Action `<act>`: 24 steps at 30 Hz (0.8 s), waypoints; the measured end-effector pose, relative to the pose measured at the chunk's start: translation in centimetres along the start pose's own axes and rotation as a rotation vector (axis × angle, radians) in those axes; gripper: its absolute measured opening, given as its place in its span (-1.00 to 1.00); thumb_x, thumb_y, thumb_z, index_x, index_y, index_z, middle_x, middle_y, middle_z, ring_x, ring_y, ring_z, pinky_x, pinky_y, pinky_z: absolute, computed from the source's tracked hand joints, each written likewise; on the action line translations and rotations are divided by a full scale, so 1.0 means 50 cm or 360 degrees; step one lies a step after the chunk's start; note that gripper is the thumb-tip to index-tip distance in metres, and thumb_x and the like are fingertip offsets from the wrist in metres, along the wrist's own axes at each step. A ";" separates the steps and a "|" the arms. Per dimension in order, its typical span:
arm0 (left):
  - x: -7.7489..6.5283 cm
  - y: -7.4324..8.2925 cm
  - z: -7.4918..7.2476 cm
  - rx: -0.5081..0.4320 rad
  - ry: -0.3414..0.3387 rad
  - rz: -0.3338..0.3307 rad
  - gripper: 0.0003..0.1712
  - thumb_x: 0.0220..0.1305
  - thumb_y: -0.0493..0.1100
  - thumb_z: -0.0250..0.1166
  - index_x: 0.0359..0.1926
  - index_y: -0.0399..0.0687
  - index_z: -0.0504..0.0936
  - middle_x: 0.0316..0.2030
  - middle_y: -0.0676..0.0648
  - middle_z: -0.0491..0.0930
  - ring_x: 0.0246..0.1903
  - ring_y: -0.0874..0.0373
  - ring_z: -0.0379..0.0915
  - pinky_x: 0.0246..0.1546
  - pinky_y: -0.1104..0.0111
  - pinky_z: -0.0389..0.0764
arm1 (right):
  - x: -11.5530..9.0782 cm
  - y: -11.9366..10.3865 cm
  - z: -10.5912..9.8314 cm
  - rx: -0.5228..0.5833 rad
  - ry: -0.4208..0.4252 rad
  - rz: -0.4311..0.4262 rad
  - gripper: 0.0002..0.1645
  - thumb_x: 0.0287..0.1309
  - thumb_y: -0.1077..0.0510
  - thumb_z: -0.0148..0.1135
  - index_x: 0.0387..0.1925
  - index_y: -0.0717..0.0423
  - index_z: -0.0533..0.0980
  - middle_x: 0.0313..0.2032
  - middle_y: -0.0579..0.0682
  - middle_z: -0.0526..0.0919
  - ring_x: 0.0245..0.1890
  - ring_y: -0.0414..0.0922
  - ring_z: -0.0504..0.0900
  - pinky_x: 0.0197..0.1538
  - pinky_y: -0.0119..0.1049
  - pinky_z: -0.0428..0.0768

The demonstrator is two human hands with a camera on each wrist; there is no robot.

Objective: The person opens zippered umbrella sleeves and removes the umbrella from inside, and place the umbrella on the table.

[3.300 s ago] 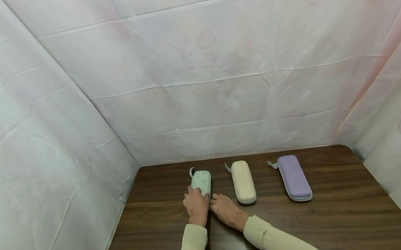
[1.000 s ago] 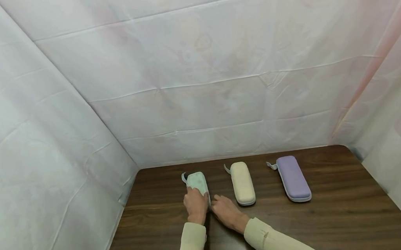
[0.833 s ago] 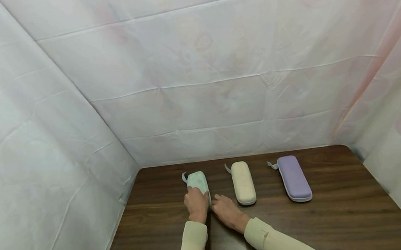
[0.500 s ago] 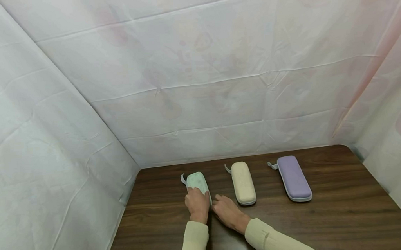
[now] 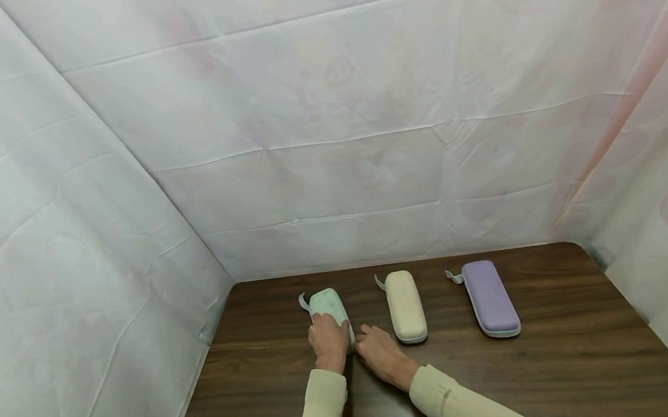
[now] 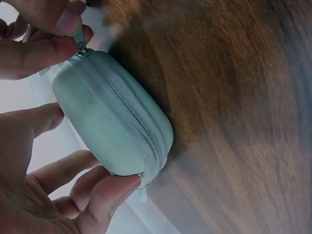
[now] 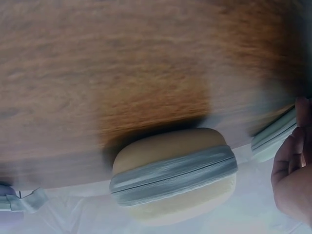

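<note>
A mint-green zip case (image 5: 328, 302) lies at the left of the table, its far end angled left. My left hand (image 5: 328, 340) rests over its near part and holds it, with the thumb and fingers on its sides in the left wrist view. Beside its near right corner, my right hand (image 5: 381, 354) has curled fingers. The left wrist view shows that hand pinching the zipper pull (image 6: 80, 41) at one corner of the case. The zip (image 6: 122, 105) looks closed along the stretch that shows; the far stretch is hidden.
To the right of the hands lies a cream zip case (image 5: 406, 307), and further right a purple zip case (image 5: 491, 298), both with wrist straps at their far ends. The brown wooden table (image 5: 569, 347) meets pale cloth walls (image 5: 354, 167) at the back and sides.
Compared with 3.3 seconds ago, the far end of the mint-green case has swung left. My right hand has shifted slightly right; my left hand stays on the case.
</note>
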State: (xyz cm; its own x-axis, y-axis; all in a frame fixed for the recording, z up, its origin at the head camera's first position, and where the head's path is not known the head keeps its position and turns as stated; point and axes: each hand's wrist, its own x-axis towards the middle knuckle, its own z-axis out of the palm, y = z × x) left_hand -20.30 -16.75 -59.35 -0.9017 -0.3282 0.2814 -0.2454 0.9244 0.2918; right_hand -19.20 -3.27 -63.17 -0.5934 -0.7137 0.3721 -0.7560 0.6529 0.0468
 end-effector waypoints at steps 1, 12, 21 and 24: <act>0.000 0.002 0.000 -0.0011 0.0001 -0.0013 -0.50 0.14 -0.04 0.63 -0.40 -0.50 0.71 -0.35 -0.34 0.59 -0.49 -0.32 0.63 -0.50 -0.03 0.70 | 0.000 0.000 0.000 -0.0007 0.0007 -0.0002 -0.87 0.22 0.22 0.51 -0.39 -0.09 0.75 -0.37 -0.19 0.71 -0.34 -0.19 0.48 -0.31 -0.38 0.48; -0.008 -0.004 0.000 0.0051 0.0004 0.0117 -0.51 0.17 -0.03 0.60 -0.44 -0.46 0.71 -0.33 -0.32 0.57 -0.46 -0.29 0.63 -0.47 -0.02 0.70 | -0.002 0.000 0.003 -0.0071 0.0005 -0.0022 -0.86 0.21 0.20 0.52 -0.41 -0.11 0.74 -0.39 -0.21 0.71 -0.34 -0.20 0.49 -0.33 -0.37 0.46; -0.005 -0.042 -0.015 -0.0004 -0.0192 0.0401 -0.48 0.18 0.02 0.59 -0.37 -0.45 0.70 -0.07 -0.27 0.52 -0.07 -0.19 0.54 -0.34 0.00 0.73 | -0.002 0.000 0.001 -0.0035 0.0028 0.0065 -0.88 0.19 0.16 0.55 -0.42 -0.10 0.75 -0.39 -0.21 0.72 -0.33 -0.17 0.50 -0.27 -0.33 0.53; 0.000 -0.057 -0.015 -0.0085 -0.0232 0.0504 -0.46 0.19 0.00 0.61 -0.27 -0.52 0.72 0.10 -0.30 0.59 0.04 -0.23 0.61 -0.13 0.02 0.75 | -0.002 0.000 0.002 -0.0037 0.0020 0.0069 -0.89 0.20 0.16 0.54 -0.42 -0.10 0.75 -0.38 -0.21 0.73 -0.33 -0.18 0.49 -0.27 -0.33 0.53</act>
State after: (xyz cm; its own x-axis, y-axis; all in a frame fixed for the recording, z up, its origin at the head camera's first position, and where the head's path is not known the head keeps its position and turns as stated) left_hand -19.34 -19.51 -59.50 -0.9724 0.0079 0.2333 0.0700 0.9633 0.2593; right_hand -19.16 -3.23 -63.29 -0.6220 -0.6814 0.3858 -0.7228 0.6891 0.0518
